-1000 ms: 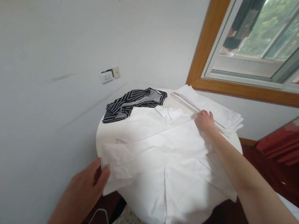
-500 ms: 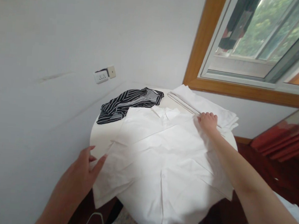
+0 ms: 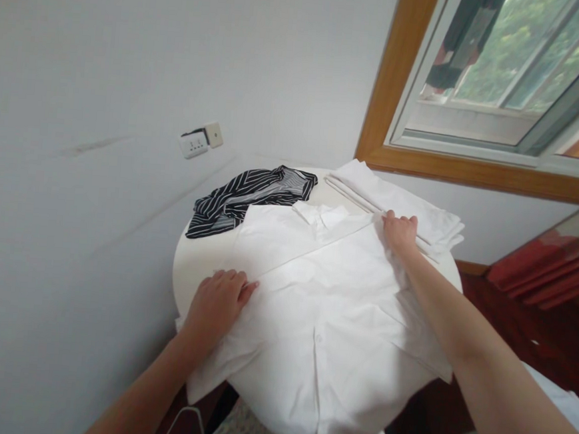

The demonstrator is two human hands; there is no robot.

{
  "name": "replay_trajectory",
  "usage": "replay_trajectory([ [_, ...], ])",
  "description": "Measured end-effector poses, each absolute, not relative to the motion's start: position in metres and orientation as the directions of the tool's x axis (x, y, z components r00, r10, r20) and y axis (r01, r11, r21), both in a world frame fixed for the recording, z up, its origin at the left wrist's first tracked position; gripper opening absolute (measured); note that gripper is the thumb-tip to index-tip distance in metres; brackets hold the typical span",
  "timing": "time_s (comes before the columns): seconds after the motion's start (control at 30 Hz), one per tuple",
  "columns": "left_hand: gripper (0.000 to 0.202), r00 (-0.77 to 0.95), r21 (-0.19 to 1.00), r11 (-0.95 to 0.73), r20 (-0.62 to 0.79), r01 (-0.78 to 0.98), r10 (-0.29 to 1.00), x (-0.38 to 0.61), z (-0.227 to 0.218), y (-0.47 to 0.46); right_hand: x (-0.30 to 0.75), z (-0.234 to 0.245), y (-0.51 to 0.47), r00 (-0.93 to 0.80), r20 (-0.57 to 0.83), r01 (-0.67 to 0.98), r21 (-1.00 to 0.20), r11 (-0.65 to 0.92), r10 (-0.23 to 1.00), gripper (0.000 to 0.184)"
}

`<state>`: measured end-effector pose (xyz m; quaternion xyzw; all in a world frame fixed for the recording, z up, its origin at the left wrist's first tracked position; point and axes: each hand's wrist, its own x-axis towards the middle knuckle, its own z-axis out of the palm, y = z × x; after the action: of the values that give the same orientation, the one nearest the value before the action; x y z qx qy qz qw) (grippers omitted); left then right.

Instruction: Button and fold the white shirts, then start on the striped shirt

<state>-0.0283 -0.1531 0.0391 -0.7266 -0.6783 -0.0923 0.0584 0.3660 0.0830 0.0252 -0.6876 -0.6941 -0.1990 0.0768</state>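
Note:
A white short-sleeved shirt (image 3: pixel 314 279) lies spread over a round white table, its collar toward the wall and its hem hanging over the near edge. My left hand (image 3: pixel 220 298) is closed on the shirt's left side near the armpit, with the thumb pressed to the cloth. At the far right shoulder my right hand (image 3: pixel 399 232) pinches the shirt's edge. A taut crease runs slantwise across the shirt between both hands. The fingertips of each hand are partly hidden.
A crumpled black-and-white striped garment (image 3: pixel 251 197) lies at the table's back left. Folded white cloths (image 3: pixel 395 202) are stacked at the back right, close to my right hand. The table (image 3: pixel 190 263) stands against the wall below a wood-framed window (image 3: pixel 377 117).
My left hand has moved right and inward from beside the shirt and has closed on its left side. The right hand stays at the right shoulder. The slanting crease is sharper.

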Motion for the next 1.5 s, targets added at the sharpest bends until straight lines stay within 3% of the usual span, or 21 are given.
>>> replay_trajectory([
  [0.33, 0.04, 0.088, -0.052, -0.083, 0.104, 0.995, 0.991, -0.037, 0.034, -0.158, 0.371, 0.025, 0.074, -0.159, 0.361, 0.969, 0.236, 0.075, 0.919, 0.039],
  [0.43, 0.029, 0.093, -0.086, -0.073, 0.245, 0.994, 0.965, -0.028, 0.045, -0.158, 0.363, 0.036, 0.068, -0.15, 0.415, 0.978, 0.197, 0.072, 0.897, 0.036],
  [0.53, 0.026, 0.247, -0.044, -0.25, 0.396, 0.967, 0.884, -0.008, 0.055, -0.15, 0.336, 0.053, 0.05, -0.147, 0.501, 0.988, 0.115, 0.102, 0.853, 0.038],
  [0.6, 0.027, 0.384, 0.039, -0.436, 0.408, 0.899, 0.828, 0.008, 0.053, -0.139, 0.308, 0.061, 0.029, -0.219, 0.484, 0.973, 0.049, 0.224, 0.847, 0.037],
  [0.67, 0.03, 0.484, 0.11, -0.558, 0.378, 0.823, 0.789, 0.023, 0.042, -0.127, 0.277, 0.061, 0.002, -0.384, 0.372, 0.907, -0.02, 0.421, 0.845, 0.032],
  [0.73, 0.035, 0.53, 0.133, -0.6, 0.347, 0.789, 0.774, 0.033, 0.026, -0.117, 0.251, 0.051, -0.026, -0.556, 0.287, 0.789, -0.114, 0.604, 0.78, 0.033],
  [0.83, 0.041, 0.547, 0.116, -0.607, 0.325, 0.786, 0.771, 0.036, 0.007, -0.112, 0.231, 0.026, -0.058, -0.661, 0.267, 0.678, -0.187, 0.711, 0.701, 0.042],
  [1.03, 0.046, 0.569, 0.09, -0.62, 0.314, 0.779, 0.76, 0.022, 0.007, -0.124, 0.257, 0.0, -0.063, -0.594, 0.253, 0.753, -0.159, 0.638, 0.764, 0.056],
  [1.2, 0.049, 0.591, 0.054, -0.641, 0.334, 0.766, 0.734, 0.009, 0.008, -0.132, 0.311, -0.003, -0.022, -0.498, 0.195, 0.853, -0.068, 0.518, 0.845, 0.059],
  [1.5, 0.052, 0.598, -0.026, -0.629, 0.345, 0.777, 0.724, -0.007, 0.006, -0.144, 0.386, -0.025, 0.031, -0.386, 0.292, 0.921, 0.068, 0.384, 0.875, 0.058],
])
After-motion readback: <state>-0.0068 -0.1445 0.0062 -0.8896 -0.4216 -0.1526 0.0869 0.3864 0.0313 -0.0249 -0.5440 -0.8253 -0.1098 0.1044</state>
